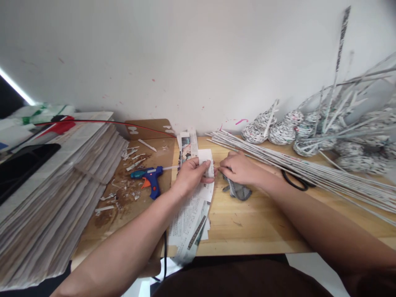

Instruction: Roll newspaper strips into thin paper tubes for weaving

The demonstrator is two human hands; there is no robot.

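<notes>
My left hand [192, 177] is closed on a newspaper strip [206, 156], which passes between the thumb and fingers. Below that hand, more newspaper strips [188, 222] lie in a loose pile that hangs over the table's front edge. Just to the right, my right hand [237, 167] has its fingers curled together over the top end of a crumpled grey cloth [239, 191]. The palm hides part of that grip. A narrow gap separates the fingertips of the two hands.
A blue glue gun [154, 179] lies left on a stained cardboard sheet [123, 225] among paper scraps. Stacked newspapers [62, 198] with a dark phone [27, 165] on top fill the far left. Rolled paper sticks [278, 163] and woven paper pieces [281, 130] occupy the right.
</notes>
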